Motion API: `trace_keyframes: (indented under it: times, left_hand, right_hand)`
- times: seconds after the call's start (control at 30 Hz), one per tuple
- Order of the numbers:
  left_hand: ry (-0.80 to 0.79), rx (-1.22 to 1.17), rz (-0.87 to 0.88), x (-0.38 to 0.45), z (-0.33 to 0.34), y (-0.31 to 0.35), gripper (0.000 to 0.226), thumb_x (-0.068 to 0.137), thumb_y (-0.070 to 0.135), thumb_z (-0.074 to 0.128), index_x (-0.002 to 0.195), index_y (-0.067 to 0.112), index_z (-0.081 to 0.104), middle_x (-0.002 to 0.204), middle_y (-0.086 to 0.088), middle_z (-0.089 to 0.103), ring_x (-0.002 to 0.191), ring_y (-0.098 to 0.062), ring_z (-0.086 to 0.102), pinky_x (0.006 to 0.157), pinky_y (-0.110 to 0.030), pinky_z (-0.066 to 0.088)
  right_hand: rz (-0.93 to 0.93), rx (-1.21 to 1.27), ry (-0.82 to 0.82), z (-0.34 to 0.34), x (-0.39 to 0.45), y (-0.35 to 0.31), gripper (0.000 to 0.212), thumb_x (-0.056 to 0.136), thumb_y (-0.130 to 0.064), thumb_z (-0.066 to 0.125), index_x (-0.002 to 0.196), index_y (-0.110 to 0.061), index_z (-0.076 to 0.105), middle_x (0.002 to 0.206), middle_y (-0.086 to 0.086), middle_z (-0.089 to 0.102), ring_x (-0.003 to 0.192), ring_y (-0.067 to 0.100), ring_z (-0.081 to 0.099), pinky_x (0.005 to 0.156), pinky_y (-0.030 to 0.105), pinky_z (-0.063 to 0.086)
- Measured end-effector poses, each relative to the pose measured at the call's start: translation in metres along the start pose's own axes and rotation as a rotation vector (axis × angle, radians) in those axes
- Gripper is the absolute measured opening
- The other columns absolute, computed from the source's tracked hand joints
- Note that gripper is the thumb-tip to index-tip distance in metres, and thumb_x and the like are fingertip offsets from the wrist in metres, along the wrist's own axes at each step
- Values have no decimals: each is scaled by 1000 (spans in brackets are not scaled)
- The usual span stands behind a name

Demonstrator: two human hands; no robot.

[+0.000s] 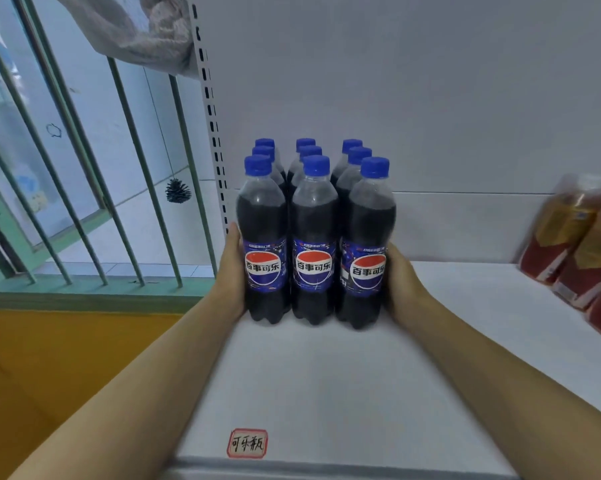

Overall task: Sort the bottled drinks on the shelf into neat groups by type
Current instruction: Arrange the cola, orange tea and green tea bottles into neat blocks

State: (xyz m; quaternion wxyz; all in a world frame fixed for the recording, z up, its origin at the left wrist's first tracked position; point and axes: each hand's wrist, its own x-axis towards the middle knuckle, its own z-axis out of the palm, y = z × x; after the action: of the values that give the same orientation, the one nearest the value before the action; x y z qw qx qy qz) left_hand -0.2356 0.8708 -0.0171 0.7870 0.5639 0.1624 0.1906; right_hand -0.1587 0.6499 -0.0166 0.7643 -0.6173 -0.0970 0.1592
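Several cola bottles [313, 237] with blue caps and blue labels stand upright in three tight rows on the white shelf [327, 382], near its left end. My left hand [231, 268] presses flat against the left side of the block with straight fingers. My right hand [401, 282] presses against the right side of the block the same way. Both forearms reach in from the bottom corners. At the right edge stand several bottles of an amber drink [583, 244] with red and yellow labels, blurred and partly cut off.
A small label with red border [247, 443] is stuck at the shelf's front edge. A perforated shelf upright [216, 140] rises just left of the colas. Beyond it are green window bars [84, 168] and an orange floor [49, 358]. The white back panel [430, 98] closes the shelf behind.
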Motion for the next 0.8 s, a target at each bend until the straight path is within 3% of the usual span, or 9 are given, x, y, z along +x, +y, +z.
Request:
trace_keyframes:
  times: [0.07,0.1,0.3,0.43,0.57,0.67,0.8]
  left_hand:
    - [-19,-20,0,4,4,-5,52,103,58,34,98,22,71,86,0,79,74,-14,76,73,-33,55]
    - [-17,-25,5,6,4,-5,51,103,58,36,95,21,71,82,1,78,71,-13,75,70,-31,56]
    - [-56,-30,31,10,-1,-7,46,99,56,43,94,19,69,84,-1,76,76,-17,72,76,-35,57]
    - [-46,-23,21,9,2,-8,45,102,53,41,88,19,67,75,2,75,66,-12,71,71,-32,57]
    - [-21,-52,3,11,3,-10,47,103,53,40,85,19,67,73,0,75,67,-15,71,77,-37,56]
    - [17,-44,-16,10,7,-9,47,106,50,38,83,19,64,63,3,73,54,-9,70,68,-34,53]
    - [16,-15,-30,8,13,-8,48,105,51,37,82,19,64,63,4,73,54,-9,70,57,-26,57]
  right_hand:
    - [52,60,-37,4,1,4,42,104,-44,42,89,-18,72,82,0,79,75,15,73,81,35,56]
    - [62,76,-36,5,1,4,44,104,-44,41,85,-19,71,79,0,78,73,16,72,79,35,56]
    - [53,128,-40,10,2,5,46,104,-46,37,85,-19,69,75,0,76,68,14,71,75,32,56]
    - [43,160,-42,11,2,4,46,105,-45,36,85,-18,68,74,-1,76,67,13,71,70,28,57]
    - [52,172,-39,8,4,5,46,105,-45,37,85,-17,67,69,-3,75,62,11,71,64,25,57]
    - [65,163,-25,7,4,4,47,106,-44,36,82,-17,66,64,-3,74,55,8,70,56,20,56]
    - [47,152,17,3,5,1,51,106,-43,36,78,-17,69,63,-2,74,53,9,70,50,18,54]
